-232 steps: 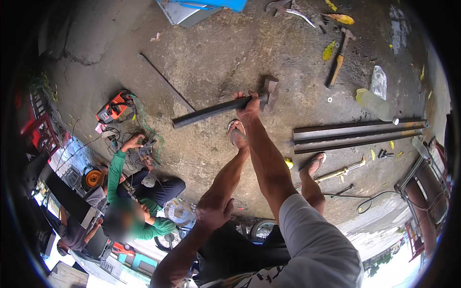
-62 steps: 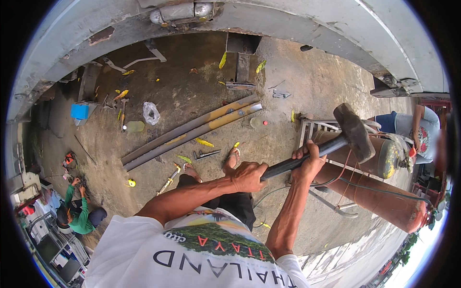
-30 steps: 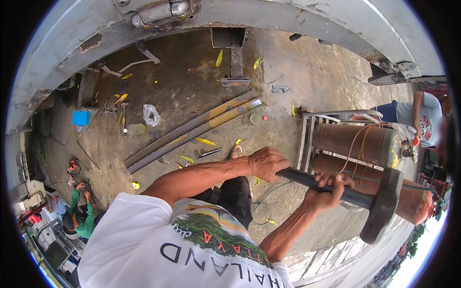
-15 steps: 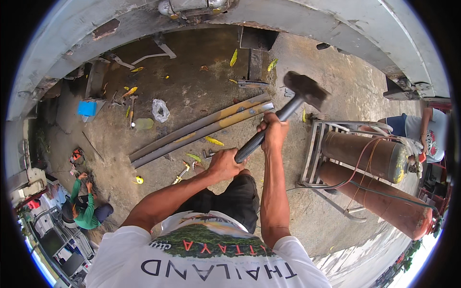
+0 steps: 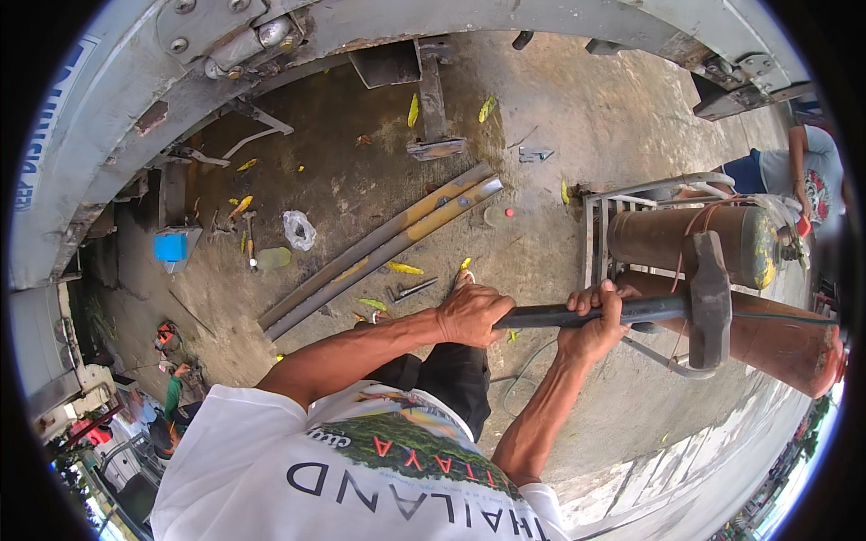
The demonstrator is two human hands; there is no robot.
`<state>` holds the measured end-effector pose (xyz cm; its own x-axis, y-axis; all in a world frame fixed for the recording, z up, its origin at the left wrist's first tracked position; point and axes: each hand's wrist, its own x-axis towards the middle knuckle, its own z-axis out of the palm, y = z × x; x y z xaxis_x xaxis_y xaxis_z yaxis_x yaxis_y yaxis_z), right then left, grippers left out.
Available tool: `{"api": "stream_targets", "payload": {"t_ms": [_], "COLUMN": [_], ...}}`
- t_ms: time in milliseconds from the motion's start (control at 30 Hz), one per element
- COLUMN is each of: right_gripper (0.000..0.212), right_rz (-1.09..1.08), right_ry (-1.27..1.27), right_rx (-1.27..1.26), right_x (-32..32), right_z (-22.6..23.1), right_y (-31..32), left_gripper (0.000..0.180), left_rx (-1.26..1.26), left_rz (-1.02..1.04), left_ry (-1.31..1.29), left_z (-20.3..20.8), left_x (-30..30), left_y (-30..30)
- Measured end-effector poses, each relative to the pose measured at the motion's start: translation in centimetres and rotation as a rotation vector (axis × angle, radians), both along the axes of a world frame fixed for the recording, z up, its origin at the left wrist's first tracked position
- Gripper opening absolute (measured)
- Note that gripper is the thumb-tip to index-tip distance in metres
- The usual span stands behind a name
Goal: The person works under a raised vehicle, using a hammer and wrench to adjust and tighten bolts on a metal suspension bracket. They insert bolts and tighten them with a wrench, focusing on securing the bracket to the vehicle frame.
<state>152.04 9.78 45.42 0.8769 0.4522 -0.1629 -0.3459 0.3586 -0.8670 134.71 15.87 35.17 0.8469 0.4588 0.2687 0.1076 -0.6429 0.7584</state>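
Observation:
Both my hands hold a sledgehammer (image 5: 711, 307) roughly level across my body, its heavy dark head out to the right. My left hand (image 5: 474, 316) is wrapped round the end of the black handle. Farther along it, closer to the head, my right hand (image 5: 591, 325) grips the handle. In this view the hammer head overlaps the gas cylinders beyond it; I cannot tell how far apart they are. Two long metal tubes (image 5: 374, 252), grey with rusty yellow patches, lie side by side on the concrete ahead of my feet. Dark bolt-like metal pieces (image 5: 412, 289) lie near my foot.
Two brown gas cylinders (image 5: 667, 236) with hoses rest on a metal trolley (image 5: 600, 230) to my right, a person (image 5: 776, 167) behind them. Another person (image 5: 176, 388) is low at the left. A large grey vehicle frame (image 5: 505, 20) arches overhead. A hammer (image 5: 252, 243) and blue box (image 5: 170, 247) sit left.
The sledgehammer has swung from pointing up and away to lying level toward the right. My right hand moved right and down with it; my left hand shifted slightly right. My view has turned.

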Motion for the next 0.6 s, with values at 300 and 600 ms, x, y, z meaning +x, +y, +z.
{"api": "stream_targets", "payload": {"t_ms": [300,600], "right_gripper": [0.028,0.01], "right_rz": [-0.052,0.52], "right_ry": [-0.312,0.685], "right_rx": [0.227,-0.297], "right_x": [-2.4,-2.0], "right_z": [5.3,-17.5], "right_y": [7.2,13.5], "left_gripper": [0.028,0.038], "left_rx": [0.125,-0.616], "left_rz": [0.125,0.478], "left_ry": [-0.161,0.707], "left_z": [4.1,5.8], "left_x": [2.4,-3.8], "left_y": [9.7,2.8]}}
